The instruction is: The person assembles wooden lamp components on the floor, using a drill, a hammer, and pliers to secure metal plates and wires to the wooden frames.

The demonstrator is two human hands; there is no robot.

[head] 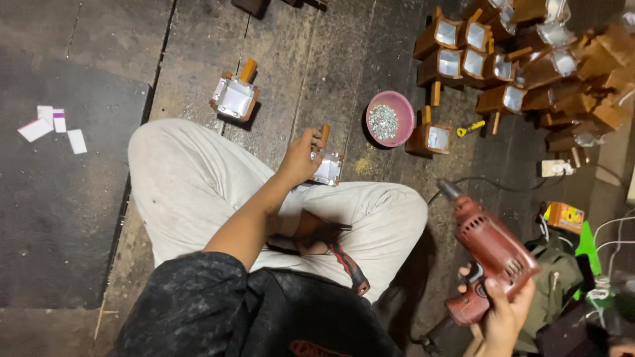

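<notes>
I sit cross-legged on a worn wooden floor. My left hand reaches forward over my knee and grips a small wooden box with a shiny metal lining and a short wooden handle. The box rests on the floor just past my leg. My right hand is low at the right, closed around the grip of a red electric drill. The drill's chuck points up and left, towards the box but well apart from it.
A second lined box stands farther out on the left. A pink bowl of small metal screws sits ahead, beside a pile of similar wooden boxes. A red-and-black tool handle lies in my lap. Paper scraps lie on a dark mat.
</notes>
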